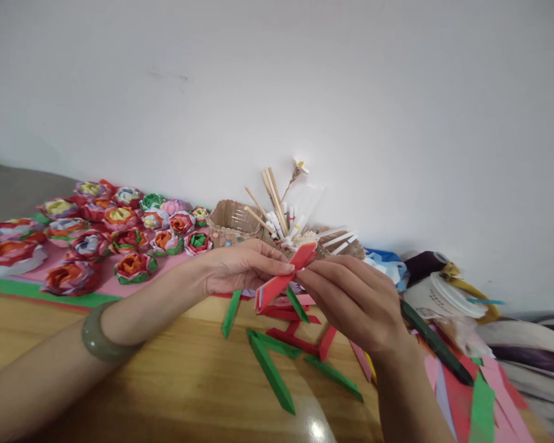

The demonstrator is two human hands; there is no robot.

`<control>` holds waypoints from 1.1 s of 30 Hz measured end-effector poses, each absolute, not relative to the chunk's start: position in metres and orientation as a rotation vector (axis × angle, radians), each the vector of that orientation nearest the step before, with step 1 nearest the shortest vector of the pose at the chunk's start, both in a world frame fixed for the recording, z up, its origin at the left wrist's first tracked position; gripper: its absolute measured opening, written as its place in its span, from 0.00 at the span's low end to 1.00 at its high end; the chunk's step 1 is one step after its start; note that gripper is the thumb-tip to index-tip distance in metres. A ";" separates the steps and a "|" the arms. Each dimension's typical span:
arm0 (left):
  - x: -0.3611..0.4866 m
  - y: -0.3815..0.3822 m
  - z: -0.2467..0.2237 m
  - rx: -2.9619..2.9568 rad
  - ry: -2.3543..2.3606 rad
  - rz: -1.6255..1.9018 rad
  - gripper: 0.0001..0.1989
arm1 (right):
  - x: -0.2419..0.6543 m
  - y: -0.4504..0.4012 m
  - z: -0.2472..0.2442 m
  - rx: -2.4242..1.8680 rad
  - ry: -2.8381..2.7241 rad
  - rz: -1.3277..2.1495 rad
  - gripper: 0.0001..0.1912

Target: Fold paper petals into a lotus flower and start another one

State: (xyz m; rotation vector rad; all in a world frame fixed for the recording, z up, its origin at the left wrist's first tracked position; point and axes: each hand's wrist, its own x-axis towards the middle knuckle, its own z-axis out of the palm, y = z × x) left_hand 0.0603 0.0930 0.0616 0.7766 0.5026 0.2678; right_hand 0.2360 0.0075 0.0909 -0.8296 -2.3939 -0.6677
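Observation:
Between my two hands is a bundle of folded paper strips (277, 288), red on the outside with a lilac edge showing at its lower end. My left hand (247, 264) pinches it near the middle from the left, thumb on top. From the right, my right hand (351, 295) grips the same spot, its fingers closed and its fingertips meeting my left thumb. Below the hands, folded green strips (272, 372) and folded red strips (295, 338) lie loose on the wooden table (166, 381).
Several layered paper flowers (133, 267) stand on pink paper at the left. Against the wall are a brown basket (234, 221), wooden sticks (273, 194) and markers. At the right lie a white cup (443, 295), a dark green long tool (436, 344) and coloured paper strips (482, 400).

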 end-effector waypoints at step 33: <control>0.062 0.075 0.068 2.110 0.514 1.339 0.11 | 0.213 0.015 0.066 -1.220 -1.532 0.904 0.11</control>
